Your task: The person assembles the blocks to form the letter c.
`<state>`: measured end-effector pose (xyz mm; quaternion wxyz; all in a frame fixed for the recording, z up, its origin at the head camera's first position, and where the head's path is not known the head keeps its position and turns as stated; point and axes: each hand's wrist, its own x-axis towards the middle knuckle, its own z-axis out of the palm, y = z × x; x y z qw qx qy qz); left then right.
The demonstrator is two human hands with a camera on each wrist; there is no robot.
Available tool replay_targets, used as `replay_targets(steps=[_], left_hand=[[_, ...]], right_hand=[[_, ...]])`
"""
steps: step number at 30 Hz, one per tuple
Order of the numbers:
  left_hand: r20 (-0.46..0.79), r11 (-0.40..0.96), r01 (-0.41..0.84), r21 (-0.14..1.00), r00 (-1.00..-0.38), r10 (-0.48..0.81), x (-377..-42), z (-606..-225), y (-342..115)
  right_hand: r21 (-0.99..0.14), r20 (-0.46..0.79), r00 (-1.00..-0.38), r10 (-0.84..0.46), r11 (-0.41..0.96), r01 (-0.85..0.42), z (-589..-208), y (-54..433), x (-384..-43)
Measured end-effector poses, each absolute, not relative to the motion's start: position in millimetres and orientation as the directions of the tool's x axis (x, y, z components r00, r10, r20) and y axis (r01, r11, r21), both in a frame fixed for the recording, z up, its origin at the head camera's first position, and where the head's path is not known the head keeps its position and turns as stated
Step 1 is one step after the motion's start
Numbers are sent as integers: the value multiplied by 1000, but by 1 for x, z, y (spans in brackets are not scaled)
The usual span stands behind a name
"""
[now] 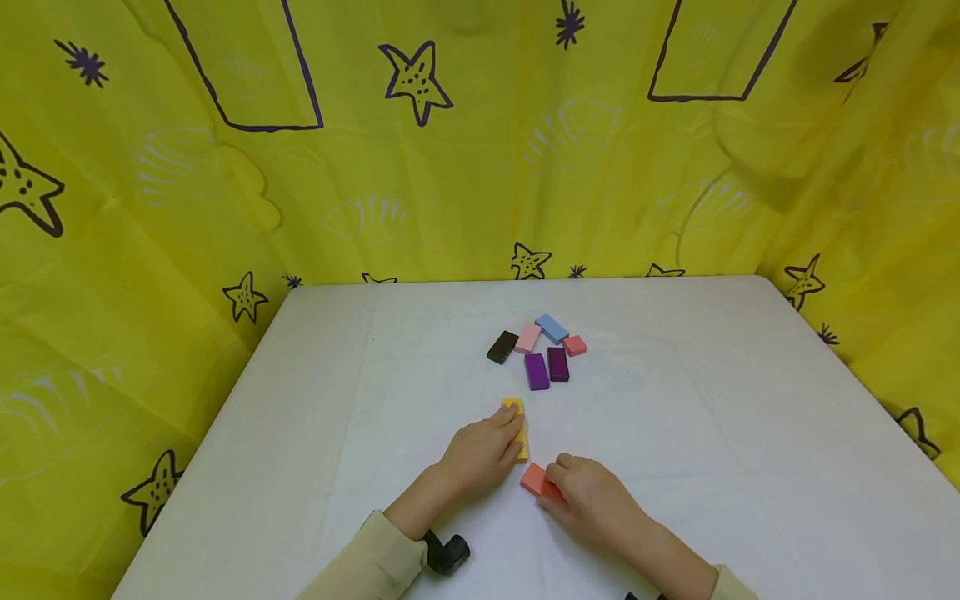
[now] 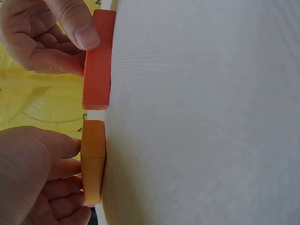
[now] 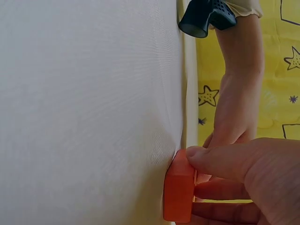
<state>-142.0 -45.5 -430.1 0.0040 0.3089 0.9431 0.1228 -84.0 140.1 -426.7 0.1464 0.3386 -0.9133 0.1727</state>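
My left hand (image 1: 482,452) holds a yellow block (image 1: 522,455) flat on the white table, fingers over its top and the thumb by its near end. In the left wrist view, the thumb and curled fingers touch the upper side of that block (image 2: 93,164). Just to the right and nearer, my right hand (image 1: 598,502) grips an orange-red block (image 1: 533,477) that lies slantwise. The right wrist view shows the thumb on one side of this block (image 3: 179,193) and fingers on the other. A small gap separates the two blocks. The fingers partly cover both.
Farther back lie loose blocks: dark brown (image 1: 502,347), pink (image 1: 528,338), light blue (image 1: 552,327), coral (image 1: 575,345), purple (image 1: 536,372) and dark plum (image 1: 558,364). A black wrist-worn device (image 1: 448,554) sits under the left sleeve. A yellow patterned curtain (image 1: 480,167) surrounds the white table (image 1: 315,400).
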Motion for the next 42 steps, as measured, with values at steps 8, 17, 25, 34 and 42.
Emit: replay_targets(steps=[8,17,25,34,42], left_hand=[[90,770,598,221,-799,595,-142,-431,-46],[73,771,593,233,-801,594,-142,-429,-47],[76,770,595,230,-800,595,-142,-430,-46],[87,768,598,230,-798,596,-143,-431,-47],[84,770,597,225,-800,595,-143,-430,-47]], right_hand=[[-258,336,-768,-546,730,-632,-427,134,-84],[-282,287,-808,-515,760,-585,-426,129,-84],[-299,231,-830,-507,775,-557,-424,128,-86],[-282,235,-824,-515,775,-565,-425,127,-88],[-283,223,-828,-514,779,-560,-422,126,-88]])
